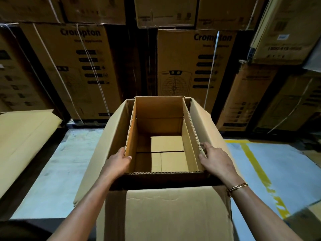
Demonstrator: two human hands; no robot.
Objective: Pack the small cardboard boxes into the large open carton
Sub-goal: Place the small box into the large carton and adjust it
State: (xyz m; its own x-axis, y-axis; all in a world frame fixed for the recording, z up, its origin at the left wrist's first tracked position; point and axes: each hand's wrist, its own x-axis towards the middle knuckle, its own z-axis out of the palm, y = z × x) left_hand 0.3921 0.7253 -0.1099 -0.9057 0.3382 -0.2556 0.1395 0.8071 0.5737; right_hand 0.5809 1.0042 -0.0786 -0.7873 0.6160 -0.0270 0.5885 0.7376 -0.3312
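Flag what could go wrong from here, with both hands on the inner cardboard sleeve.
1. The left hand and right hand hold the inner sleeve only by its thin side walls; an uneven grip could tilt or jam it in the large carton.
2. Three small boxes lie at the bottom and the far-left spot looks empty; they may slide if the sleeve shifts.

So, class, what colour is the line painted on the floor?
Yellow; the line shows best in the head view.
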